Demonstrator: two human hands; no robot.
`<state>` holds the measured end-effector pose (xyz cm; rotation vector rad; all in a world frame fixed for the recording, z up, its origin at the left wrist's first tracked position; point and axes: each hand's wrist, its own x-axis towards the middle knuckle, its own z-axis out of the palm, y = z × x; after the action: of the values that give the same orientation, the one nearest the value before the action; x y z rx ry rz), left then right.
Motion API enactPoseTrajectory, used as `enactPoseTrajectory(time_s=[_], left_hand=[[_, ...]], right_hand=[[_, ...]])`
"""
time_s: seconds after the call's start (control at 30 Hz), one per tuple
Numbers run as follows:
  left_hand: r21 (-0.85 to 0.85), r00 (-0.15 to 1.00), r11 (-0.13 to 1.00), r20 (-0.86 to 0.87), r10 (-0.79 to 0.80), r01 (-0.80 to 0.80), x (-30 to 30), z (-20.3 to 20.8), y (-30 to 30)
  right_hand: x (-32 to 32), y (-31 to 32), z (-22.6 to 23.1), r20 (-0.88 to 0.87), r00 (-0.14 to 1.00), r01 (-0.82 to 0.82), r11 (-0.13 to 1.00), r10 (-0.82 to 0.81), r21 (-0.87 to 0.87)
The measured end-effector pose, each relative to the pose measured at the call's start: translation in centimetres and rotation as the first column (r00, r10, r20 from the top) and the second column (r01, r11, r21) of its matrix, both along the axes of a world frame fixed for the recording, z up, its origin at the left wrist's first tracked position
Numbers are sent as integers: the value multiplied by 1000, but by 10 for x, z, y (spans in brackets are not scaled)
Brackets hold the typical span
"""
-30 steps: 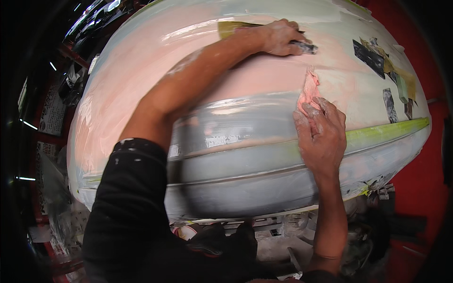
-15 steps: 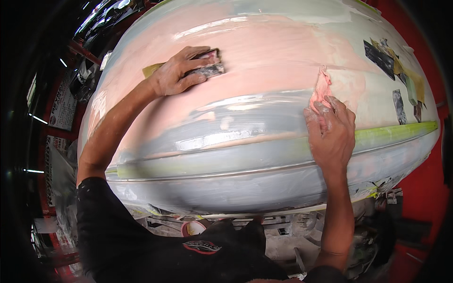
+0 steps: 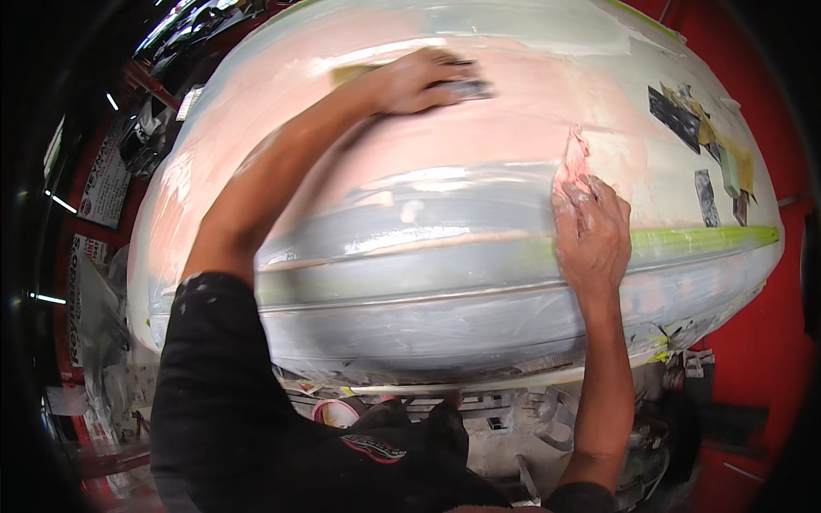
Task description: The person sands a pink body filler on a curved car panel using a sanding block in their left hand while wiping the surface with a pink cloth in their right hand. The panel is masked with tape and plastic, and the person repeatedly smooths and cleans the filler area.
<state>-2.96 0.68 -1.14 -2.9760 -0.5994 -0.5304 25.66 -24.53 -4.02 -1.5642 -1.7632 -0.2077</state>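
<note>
While left grip (image 3: 419, 81), half-curled, clasps dark block (image 3: 470, 88) on curved panel (image 3: 505, 128), right grip (image 3: 593, 235) pinches crumpled pink cloth (image 3: 573, 162)

- Left hand (image 3: 419, 79) and sanding block (image 3: 467, 89) rest on the curved body panel (image 3: 479, 282).
- Right hand (image 3: 592, 238) and rag (image 3: 570, 161) lie nearer, rightward.
- Sandpaper strips (image 3: 706, 198) lie farther right.
- Bucket (image 3: 335, 414) sits below.

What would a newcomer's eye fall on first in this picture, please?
Most likely the large curved panel, patched in pink, grey and white, filling the middle. Toward its top, the left grip holds a blurred dark block; lower and further right, the right grip holds a crumpled pink cloth on the panel. Dark and tan scraps lie at the panel's upper right.
</note>
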Motion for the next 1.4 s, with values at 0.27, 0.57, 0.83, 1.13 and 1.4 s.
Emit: enactPoseTrajectory(time_s=[0.27,0.57,0.83,1.13,1.4], left_hand=[[-103,940,935,-83,332,-340,-162,15,-58],[-17,994,994,-18,104,-105,84,2,64],[-31,965,967,-73,252,-254,-148,4,-65],[62,999,997,-24,41,-39,22,14,-11],[-1,956,959,-82,282,-283,89,21,6]], right_hand=[[-17,-8,5,-6,1000,-1,998,1,-63],[-8,-7,3,-20,999,-40,999,40,-26],[-9,-6,7,27,999,37,997,-35,-61],[-18,-10,8,-9,1000,-11,998,11,-58],[-9,-4,13,41,998,-34,997,37,-68]])
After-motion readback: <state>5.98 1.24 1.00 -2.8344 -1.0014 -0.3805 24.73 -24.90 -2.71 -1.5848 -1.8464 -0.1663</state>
